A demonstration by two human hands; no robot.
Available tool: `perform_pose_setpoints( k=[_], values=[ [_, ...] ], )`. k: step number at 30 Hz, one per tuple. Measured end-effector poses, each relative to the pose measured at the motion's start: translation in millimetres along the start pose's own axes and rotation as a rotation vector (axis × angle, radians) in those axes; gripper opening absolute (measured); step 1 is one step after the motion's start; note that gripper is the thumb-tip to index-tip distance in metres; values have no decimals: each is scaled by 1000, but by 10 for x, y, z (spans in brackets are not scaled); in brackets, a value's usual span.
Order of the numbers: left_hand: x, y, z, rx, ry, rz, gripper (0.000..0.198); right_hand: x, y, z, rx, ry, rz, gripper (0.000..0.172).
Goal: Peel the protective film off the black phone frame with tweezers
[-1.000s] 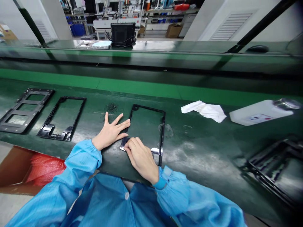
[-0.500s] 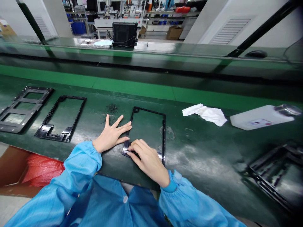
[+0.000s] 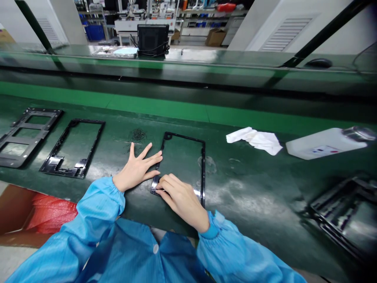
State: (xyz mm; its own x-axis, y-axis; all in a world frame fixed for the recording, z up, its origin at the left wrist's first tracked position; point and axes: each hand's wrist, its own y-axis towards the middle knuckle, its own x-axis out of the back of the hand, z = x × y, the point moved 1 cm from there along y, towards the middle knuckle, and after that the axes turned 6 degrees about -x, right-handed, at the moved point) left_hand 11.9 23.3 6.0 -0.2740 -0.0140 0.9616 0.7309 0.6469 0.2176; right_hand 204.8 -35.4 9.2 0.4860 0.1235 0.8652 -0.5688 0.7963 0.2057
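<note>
A thin black rectangular frame (image 3: 203, 169) lies flat on the green bench in front of me. My left hand (image 3: 137, 168) rests with its fingers spread, the fingertips touching the frame's left edge. At the frame's near left corner, my right hand (image 3: 181, 198) is closed in a pinch. A thin, pale, shiny sliver shows between its thumb and fingers, too small to name. The hand hides most of the frame's near side. Beyond my left hand sits a small heap of black shavings (image 3: 138, 135).
On the left lie a second black frame (image 3: 96, 145) and a grey-black fixture plate (image 3: 19, 140) with windows. To the right are a crumpled white tissue (image 3: 259, 140), a white bottle (image 3: 315, 144) on its side and stacked black frames (image 3: 326, 228). A cardboard box (image 3: 13, 208) holds red wrap.
The right hand has shifted very slightly at the frame's corner, still pinching. The left hand stays spread on the left edge. The whole view has moved a little.
</note>
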Motion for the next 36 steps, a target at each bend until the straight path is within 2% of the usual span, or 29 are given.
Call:
perform_pose_setpoints(
  k=[12,16,21,30,36],
  values=[
    [-4,3,8,4,7,37,48,-14,29,-17,67,-9,19,26],
    [-4,-1,13,6,4,40,48,-1,29,-9,90,91,58,24],
    [-3,-5,13,13,-4,36,49,16,22,-46,30,200,52,17],
    [10,-2,0,20,-9,45,48,-12,8,-25,27,72,24,12],
    [1,-6,8,16,-16,31,49,12,15,23,75,-34,3,19]
  ],
)
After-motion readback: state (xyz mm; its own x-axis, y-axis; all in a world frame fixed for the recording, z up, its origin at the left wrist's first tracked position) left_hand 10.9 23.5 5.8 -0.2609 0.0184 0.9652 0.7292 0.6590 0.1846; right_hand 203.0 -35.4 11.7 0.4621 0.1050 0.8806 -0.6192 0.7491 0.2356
